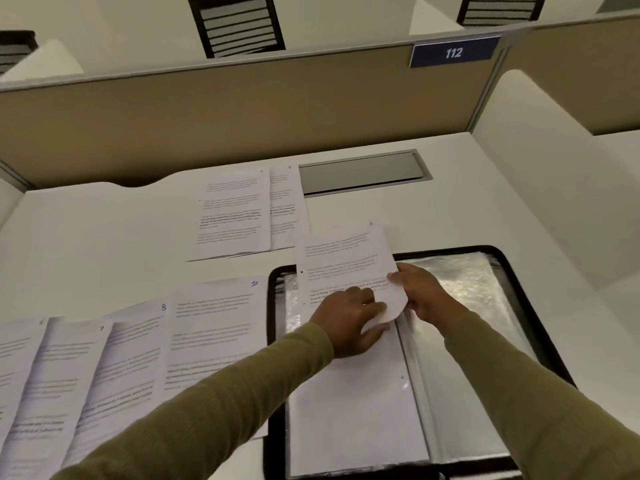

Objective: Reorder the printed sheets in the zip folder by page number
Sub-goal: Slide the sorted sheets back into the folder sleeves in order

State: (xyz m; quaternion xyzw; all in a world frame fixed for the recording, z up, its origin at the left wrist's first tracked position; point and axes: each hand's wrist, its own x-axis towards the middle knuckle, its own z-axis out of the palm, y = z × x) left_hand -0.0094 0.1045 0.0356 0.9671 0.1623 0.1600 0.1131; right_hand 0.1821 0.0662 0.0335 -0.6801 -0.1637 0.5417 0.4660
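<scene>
An open black zip folder (540,327) with clear plastic sleeves lies at the front right of the desk. A printed sheet (341,261) marked 3 stands over its left half, its lower end curled. My left hand (349,323) holds that curled lower end, fingers over the paper. My right hand (424,292) pinches the sheet's right edge. A white sleeve page (353,410) lies below my hands. Sheets marked 7 (86,375), 8 (138,341) and 10 (214,323) overlap in a row at the left. Two more sheets (239,209) lie at the back.
A grey cable hatch (363,173) is set into the white desk (104,230) behind the folder. A tan partition (242,109) with a blue 112 sign (453,51) closes the back. Another partition stands at the right.
</scene>
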